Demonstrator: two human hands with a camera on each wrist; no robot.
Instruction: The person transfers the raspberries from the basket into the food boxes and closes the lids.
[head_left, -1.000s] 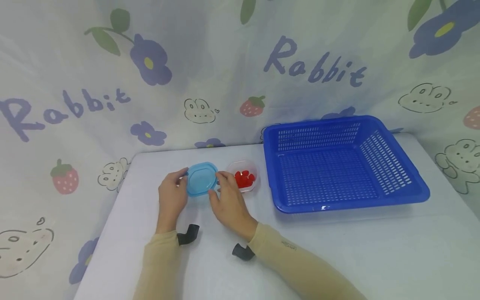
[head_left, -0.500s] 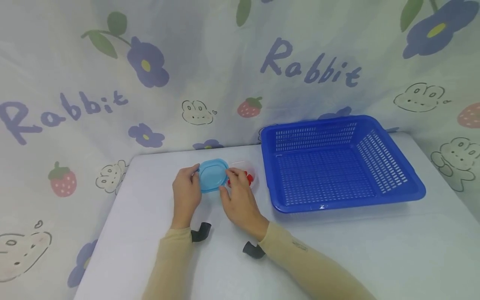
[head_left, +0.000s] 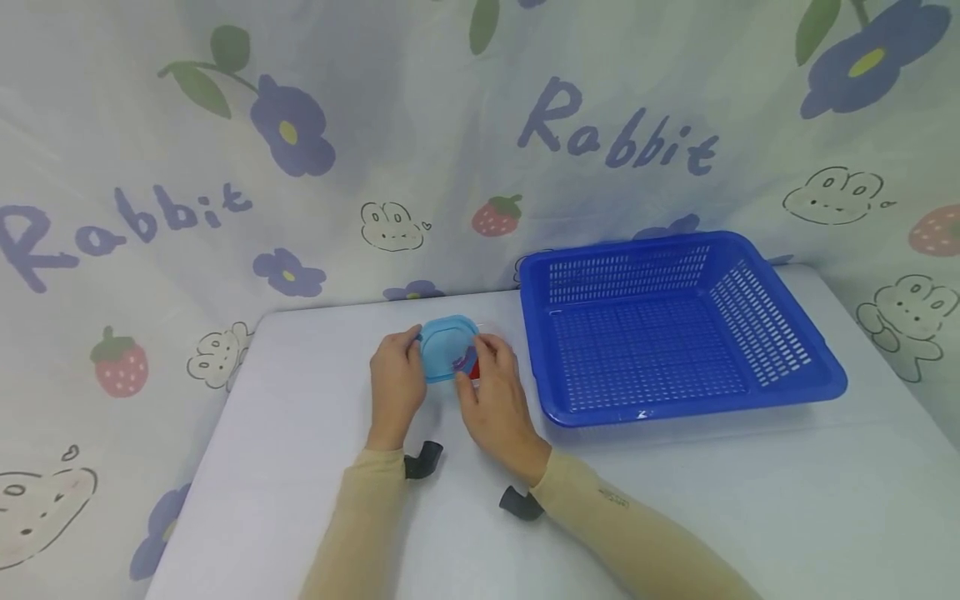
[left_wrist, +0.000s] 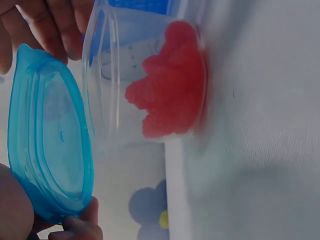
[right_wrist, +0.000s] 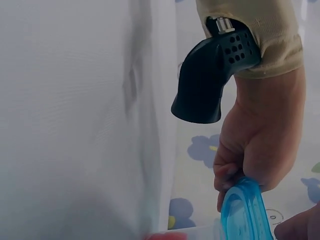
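A light-blue plastic lid [head_left: 447, 350] is held tilted over a clear plastic container [left_wrist: 107, 65]. The left hand [head_left: 397, 379] pinches the lid's left edge between thumb and fingers. On the opposite edge, the right hand [head_left: 497, 396] has its thumb near the lower corner and its fingertips along the side. In the left wrist view a narrow gap shows between much of the lid and the container's rim. Red, bumpy pieces like raspberries [left_wrist: 170, 85] lie in the container. From the head, the lid and right hand hide most of it.
A blue perforated plastic basket [head_left: 645, 350] stands on the white table [head_left: 675, 500], right of the hands. Behind the table hangs a printed curtain [head_left: 420, 100]. Black wrist-mounted camera pieces [head_left: 521, 504] stick out beside the sleeves.
Both hands have carried the lid rightward, from beside the container to over it. The red pieces have become mostly covered in the head view. The basket stays in place.
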